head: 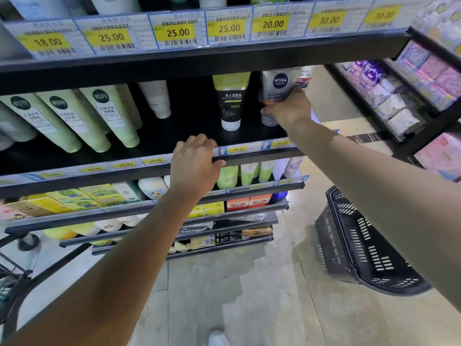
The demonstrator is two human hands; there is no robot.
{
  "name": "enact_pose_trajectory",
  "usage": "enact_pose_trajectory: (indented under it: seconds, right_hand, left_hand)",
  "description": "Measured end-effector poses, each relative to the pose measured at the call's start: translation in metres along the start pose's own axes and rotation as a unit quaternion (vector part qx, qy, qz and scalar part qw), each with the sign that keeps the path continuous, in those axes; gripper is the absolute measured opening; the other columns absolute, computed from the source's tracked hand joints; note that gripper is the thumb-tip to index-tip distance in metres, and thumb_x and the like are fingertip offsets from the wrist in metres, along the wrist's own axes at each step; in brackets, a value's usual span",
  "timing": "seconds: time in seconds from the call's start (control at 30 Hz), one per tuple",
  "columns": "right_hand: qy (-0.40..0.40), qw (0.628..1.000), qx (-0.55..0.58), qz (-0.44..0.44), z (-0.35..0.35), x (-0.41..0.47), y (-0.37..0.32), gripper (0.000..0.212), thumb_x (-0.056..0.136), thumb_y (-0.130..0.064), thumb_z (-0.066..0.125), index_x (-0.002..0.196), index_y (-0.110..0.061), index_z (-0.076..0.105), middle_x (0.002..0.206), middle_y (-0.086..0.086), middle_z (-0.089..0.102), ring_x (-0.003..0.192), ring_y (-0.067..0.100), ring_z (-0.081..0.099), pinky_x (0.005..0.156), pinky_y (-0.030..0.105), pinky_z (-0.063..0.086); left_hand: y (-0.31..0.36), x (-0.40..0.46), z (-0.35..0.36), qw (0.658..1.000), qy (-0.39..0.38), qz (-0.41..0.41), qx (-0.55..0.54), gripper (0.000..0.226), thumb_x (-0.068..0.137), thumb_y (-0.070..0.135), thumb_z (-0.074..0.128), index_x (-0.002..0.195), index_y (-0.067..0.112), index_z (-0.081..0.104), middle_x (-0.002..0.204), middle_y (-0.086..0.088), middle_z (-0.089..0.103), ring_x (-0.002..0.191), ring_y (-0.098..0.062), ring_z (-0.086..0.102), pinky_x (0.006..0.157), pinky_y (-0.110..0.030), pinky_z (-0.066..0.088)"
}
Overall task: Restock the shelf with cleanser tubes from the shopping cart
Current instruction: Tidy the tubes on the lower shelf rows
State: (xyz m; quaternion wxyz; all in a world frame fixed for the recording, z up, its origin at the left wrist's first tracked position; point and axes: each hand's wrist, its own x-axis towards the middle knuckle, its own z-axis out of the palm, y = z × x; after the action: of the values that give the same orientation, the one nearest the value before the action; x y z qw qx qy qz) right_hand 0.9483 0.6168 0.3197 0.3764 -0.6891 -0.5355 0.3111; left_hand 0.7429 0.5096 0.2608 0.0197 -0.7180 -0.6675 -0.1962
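A silver Nivea Men cleanser tube (279, 86) stands cap-down at the right end of the black shelf (189, 136). My right hand (289, 108) is wrapped around its lower part. Left of it stands a green-and-black men's cleanser tube (230, 101), then a white tube (156, 98) and several pale green tubes (99, 116). My left hand (194, 163) rests on the shelf's front rail, fingers curled over the price strip, with no product in it. A second Nivea tube (304, 76) shows behind the held one.
A black plastic basket (361, 245) sits on the tiled floor at the right. Part of a metal cart (15, 268) shows at the lower left. Lower shelves hold boxes and bottles. A second shelving unit with pink and purple packs (424, 78) stands to the right.
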Motion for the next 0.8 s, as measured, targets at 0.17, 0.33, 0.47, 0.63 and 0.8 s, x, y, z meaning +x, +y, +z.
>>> enact_pose_trajectory:
  seconds: [0.17,0.33,0.47,0.63,0.8]
  right_hand:
    - [0.000,1.000,0.002,0.004,0.003,0.001,0.001,0.060,0.081,-0.017,0.086,0.131,-0.009,0.054,0.127,0.005,0.066,0.117,0.023,0.061,0.099,0.030,0.050]
    - [0.002,1.000,0.004,0.008,0.004,0.001,0.001,0.060,0.079,-0.017,0.088,0.130,-0.009,0.056,0.128,0.006,0.068,0.119,0.024,0.063,0.100,0.032,0.051]
    - [-0.001,1.000,0.004,0.010,0.002,-0.001,0.000,0.058,0.081,-0.016,0.085,0.131,-0.009,0.056,0.129,0.006,0.067,0.120,0.024,0.061,0.099,0.030,0.049]
    - [-0.017,1.000,0.017,0.016,0.000,-0.001,0.001,0.058,0.084,-0.014,0.083,0.134,-0.010,0.054,0.132,0.006,0.065,0.123,0.024,0.059,0.100,0.030,0.047]
    - [-0.042,0.999,0.008,0.026,-0.007,-0.006,0.001,0.062,0.079,-0.016,0.086,0.135,-0.013,0.058,0.129,0.004,0.067,0.121,0.024,0.061,0.105,0.035,0.049]
  left_hand:
    - [0.000,-0.001,0.001,1.000,-0.001,-0.002,0.002,0.042,0.090,0.038,0.076,0.120,0.009,0.070,0.110,-0.006,0.066,0.107,-0.028,0.058,0.097,-0.041,0.038]
    - [0.001,-0.001,0.000,1.000,-0.007,-0.003,0.006,0.042,0.091,0.038,0.075,0.121,0.010,0.069,0.110,-0.006,0.065,0.108,-0.028,0.057,0.098,-0.040,0.038]
    - [0.002,-0.001,-0.001,1.000,-0.013,-0.008,0.003,0.042,0.091,0.039,0.075,0.122,0.010,0.069,0.111,-0.005,0.065,0.109,-0.027,0.057,0.098,-0.040,0.037]
    - [0.002,0.000,-0.003,1.000,-0.019,-0.007,0.007,0.043,0.091,0.038,0.074,0.123,0.011,0.068,0.113,-0.005,0.065,0.109,-0.027,0.057,0.099,-0.040,0.038]
    - [0.004,-0.002,-0.010,0.999,-0.041,0.004,0.001,0.041,0.094,0.038,0.071,0.125,0.011,0.066,0.114,-0.005,0.065,0.110,-0.026,0.057,0.100,-0.040,0.039]
